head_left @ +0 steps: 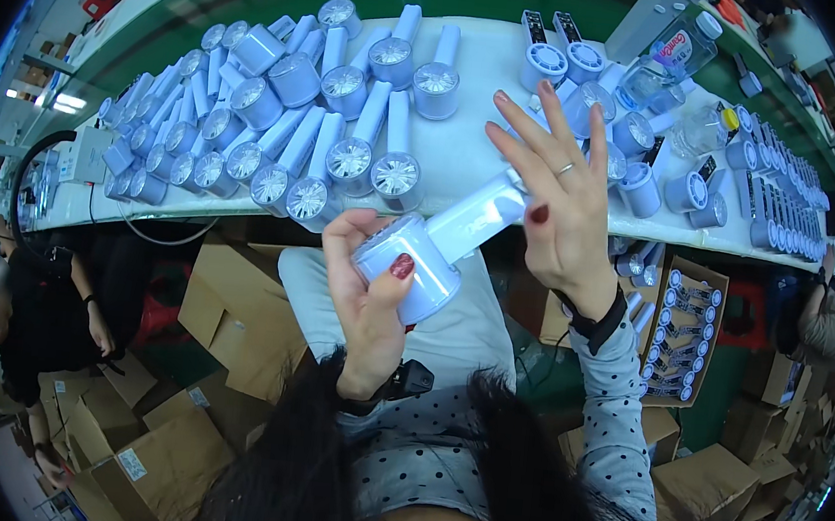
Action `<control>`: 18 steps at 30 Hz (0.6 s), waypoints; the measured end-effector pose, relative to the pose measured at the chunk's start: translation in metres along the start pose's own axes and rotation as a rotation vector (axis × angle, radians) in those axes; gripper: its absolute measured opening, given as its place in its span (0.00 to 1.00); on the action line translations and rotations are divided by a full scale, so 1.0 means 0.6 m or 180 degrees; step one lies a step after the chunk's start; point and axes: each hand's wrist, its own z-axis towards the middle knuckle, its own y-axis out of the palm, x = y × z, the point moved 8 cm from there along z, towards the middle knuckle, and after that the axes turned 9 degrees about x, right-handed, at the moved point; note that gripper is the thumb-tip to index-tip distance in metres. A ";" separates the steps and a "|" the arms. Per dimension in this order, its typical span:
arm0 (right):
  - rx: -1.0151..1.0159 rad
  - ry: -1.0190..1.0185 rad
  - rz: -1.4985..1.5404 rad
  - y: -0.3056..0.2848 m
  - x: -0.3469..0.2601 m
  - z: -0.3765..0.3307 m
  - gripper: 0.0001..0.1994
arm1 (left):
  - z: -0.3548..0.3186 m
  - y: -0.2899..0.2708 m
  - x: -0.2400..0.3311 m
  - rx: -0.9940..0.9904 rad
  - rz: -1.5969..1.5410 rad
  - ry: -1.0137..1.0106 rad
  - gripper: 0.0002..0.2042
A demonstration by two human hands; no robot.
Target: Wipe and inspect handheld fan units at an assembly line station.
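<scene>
My left hand (371, 321) is wrapped round the wide, cup-shaped head of a pale blue handheld device (477, 218), held above my lap. Its flat, shiny handle slants up to the right. Beside the tip of that handle is my right hand (572, 225), fingers spread and upright; I cannot tell whether its palm touches the tip. Many similar devices (349, 161) with clear, ribbed round fronts lie on the white tabletop (485, 86) beyond my left hand. Past my right fingertips stand several units (544, 64) with dark circuit boards showing in their handles.
A water bottle (670, 59) and a yellow-capped bottle (708, 130) stand at the table's right. Below, an open carton (715, 334) holds rows of parts. More cardboard boxes (231, 318) crowd the floor on both sides. Other people sit at far left and right.
</scene>
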 end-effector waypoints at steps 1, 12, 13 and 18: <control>-0.0070 -0.0155 -0.0109 0.002 -0.016 0.000 0.26 | -0.001 -0.001 0.001 0.0020 -0.0003 0.0004 0.24; 0.0114 0.0344 0.1155 -0.012 -0.010 -0.018 0.19 | -0.002 -0.011 0.003 -0.0061 -0.0009 0.0071 0.24; 0.0081 0.0700 0.1524 -0.003 0.009 -0.024 0.19 | -0.001 -0.013 0.000 -0.0057 -0.0002 0.0058 0.24; 0.0311 0.3510 0.4500 0.055 0.081 -0.086 0.17 | 0.006 -0.024 -0.019 0.0136 0.0029 -0.0089 0.25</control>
